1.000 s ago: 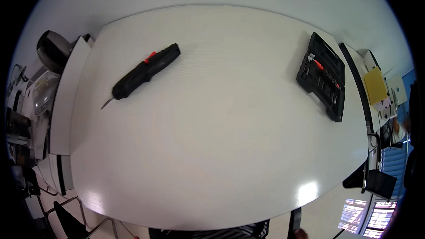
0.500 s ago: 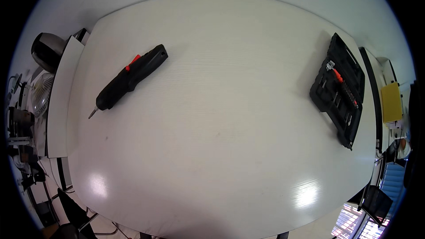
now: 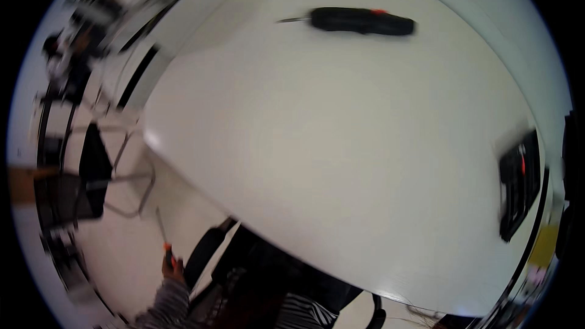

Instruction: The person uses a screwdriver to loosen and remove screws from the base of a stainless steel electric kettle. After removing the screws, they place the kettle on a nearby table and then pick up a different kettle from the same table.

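Note:
At the lower left, beyond the table's edge, my left hand [image 3: 173, 270] is closed round the handle of a screwdriver [image 3: 168, 253]. Its handle is orange and dark, and the long thin shaft points up over the floor. My right hand does not show. A black cordless screwdriver [image 3: 362, 21] with a red switch lies at the far side of the table, its bit toward the left. Near the right edge rests an opened black tool case [image 3: 515, 192] with something red inside; blur hides its other contents.
The white table [image 3: 341, 146] fills the middle. A black armchair [image 3: 274, 256] stands against its near edge. Farther left is a metal-framed chair [image 3: 96, 170] on the pale floor. A person [image 3: 58, 61] is at the far left, and a wall runs along the far right.
The view has swung left, so the cordless screwdriver and case appear farther right. My left hand with the screwdriver has come into view at the lower left, along with the armchair.

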`<state>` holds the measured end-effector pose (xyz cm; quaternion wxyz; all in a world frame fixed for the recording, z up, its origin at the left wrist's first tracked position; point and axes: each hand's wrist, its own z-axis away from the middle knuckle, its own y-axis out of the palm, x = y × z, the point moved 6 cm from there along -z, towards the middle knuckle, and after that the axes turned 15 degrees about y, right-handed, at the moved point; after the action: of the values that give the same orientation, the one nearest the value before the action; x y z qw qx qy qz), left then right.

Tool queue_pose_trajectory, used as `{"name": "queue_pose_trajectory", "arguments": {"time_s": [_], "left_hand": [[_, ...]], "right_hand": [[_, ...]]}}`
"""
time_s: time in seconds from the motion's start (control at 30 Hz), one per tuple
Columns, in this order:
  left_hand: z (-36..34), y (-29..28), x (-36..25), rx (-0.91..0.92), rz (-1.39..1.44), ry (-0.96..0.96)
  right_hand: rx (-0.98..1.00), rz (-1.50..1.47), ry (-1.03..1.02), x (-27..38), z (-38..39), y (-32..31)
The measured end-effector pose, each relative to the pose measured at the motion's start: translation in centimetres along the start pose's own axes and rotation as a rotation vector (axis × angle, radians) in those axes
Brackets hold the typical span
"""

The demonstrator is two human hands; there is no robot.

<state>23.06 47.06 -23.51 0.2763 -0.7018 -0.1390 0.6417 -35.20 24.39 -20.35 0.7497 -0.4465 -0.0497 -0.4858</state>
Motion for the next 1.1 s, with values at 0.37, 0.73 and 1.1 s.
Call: {"name": "queue_pose_trajectory", "arguments": {"time_s": [0.37, 0.73, 1.1], "left_hand": [[0.2, 0.3, -5.9, 0.158, -0.233, -0.24], [1.0, -0.1, -5.0, 0.1, -0.378, -0.258], [1.7, -0.4, -4.2, 0.189, -0.308, -0.453]], "right_hand": [[0.199, 0.489, -0.777, 20.4, -5.6, 8.3], [0.094, 0.69, -0.868, 21.9, -3.0, 9.4], [0.029, 0.796, -0.848, 22.1, -0.4, 9.3]]}}
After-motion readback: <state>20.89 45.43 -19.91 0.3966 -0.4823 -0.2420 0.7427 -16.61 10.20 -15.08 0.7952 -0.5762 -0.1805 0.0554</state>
